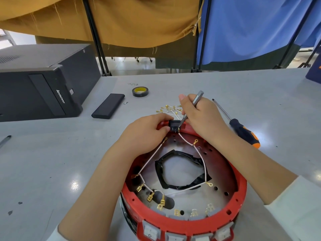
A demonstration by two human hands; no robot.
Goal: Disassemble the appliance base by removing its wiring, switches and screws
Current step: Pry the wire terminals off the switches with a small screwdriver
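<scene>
A round red appliance base (241, 186) lies open side up on the grey table, with white wires (151, 161) and brass terminals strung inside it. A black switch (174, 125) sits in its far rim. My left hand (147, 134) pinches that switch and the rim. My right hand (199, 115) grips a thin grey metal tool (197, 100), its tip down at the switch's terminals. Several grey switches (151, 230) line the near rim.
Loose white wires with brass ends (169, 109) lie beyond the base. A black and orange screwdriver (243, 131) lies to the right. A tape roll (140, 91), a black flat case (108, 106), a small bit (125, 102) and a black computer tower (40, 84) sit at the left.
</scene>
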